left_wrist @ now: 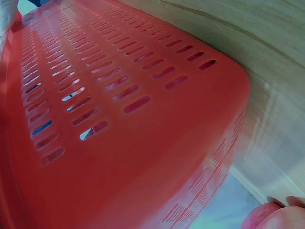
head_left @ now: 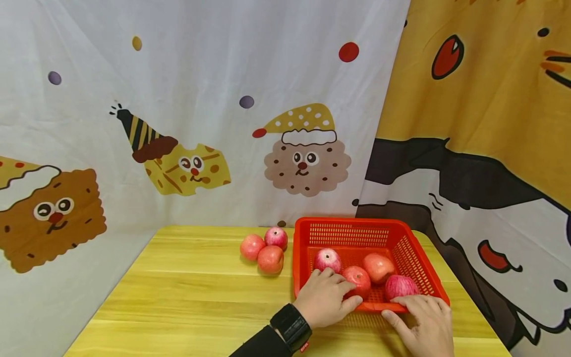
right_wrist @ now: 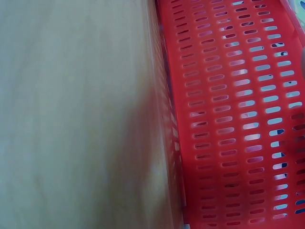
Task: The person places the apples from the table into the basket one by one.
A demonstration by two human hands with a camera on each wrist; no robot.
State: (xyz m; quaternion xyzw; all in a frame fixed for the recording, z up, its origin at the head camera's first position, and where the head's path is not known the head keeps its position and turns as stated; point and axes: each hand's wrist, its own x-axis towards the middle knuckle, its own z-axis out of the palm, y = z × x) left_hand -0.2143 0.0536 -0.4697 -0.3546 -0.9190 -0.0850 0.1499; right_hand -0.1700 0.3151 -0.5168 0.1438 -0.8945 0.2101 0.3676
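Observation:
A red plastic basket [head_left: 357, 225] with slotted walls stands on the table and holds several red-pink apples. My left hand [head_left: 325, 297] grips its near rim towards the left, fingers reaching over the edge beside a round apple [head_left: 358, 280] and thumb lying near the rim. Farther right, my right hand [head_left: 424, 322] holds the same rim, fingers over the top near a streaked apple [head_left: 400, 287] and thumb on the outer side. Behind these lie another apple [head_left: 378, 267] and a pale-topped apple [head_left: 327, 259]. Both wrist views show the slotted basket wall [left_wrist: 143, 157] close up.
Left of the basket, three more apples [head_left: 270, 259] sit clustered on the wooden table [head_left: 187, 292]. A white cartoon-printed curtain [head_left: 200, 74] hangs behind the table, and a yellow patterned one [head_left: 490, 99] hangs at the right.

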